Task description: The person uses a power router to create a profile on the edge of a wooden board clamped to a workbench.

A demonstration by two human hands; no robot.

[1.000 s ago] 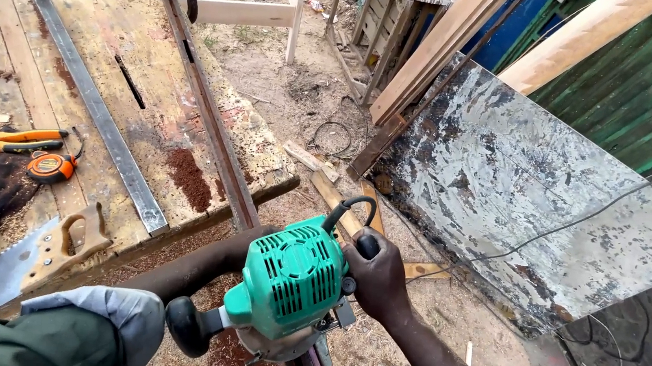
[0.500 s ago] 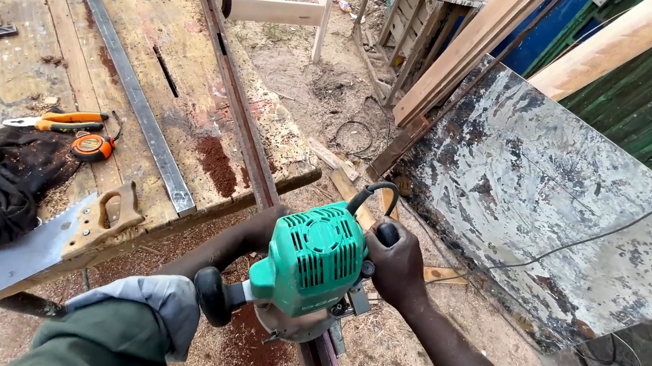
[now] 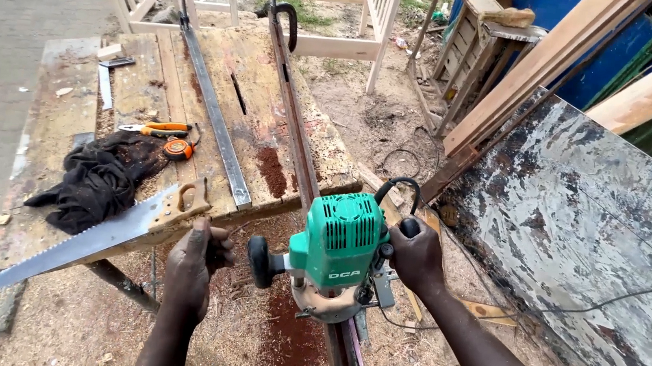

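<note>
Your right hand (image 3: 416, 255) grips the green router (image 3: 335, 249) on the long strip (image 3: 293, 114), red dust already shed; your left hand (image 3: 194, 262) hangs loosely curled, empty.

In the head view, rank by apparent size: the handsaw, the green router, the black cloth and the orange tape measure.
1. Handsaw, the longest.
2. Green router and black cloth look alike; the router sits nearer the camera, so unsure.
3. Orange tape measure, clearly the smallest.

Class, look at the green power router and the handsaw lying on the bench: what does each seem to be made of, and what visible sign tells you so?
Green power router: the housing looks like moulded matt plastic, given its uniform green colour and slotted vents; the round base below looks like pale cast metal. Handsaw: the blade seems to be bare steel, grey with a dull sheen; its handle looks like unpainted wood, tan and grained.
</note>
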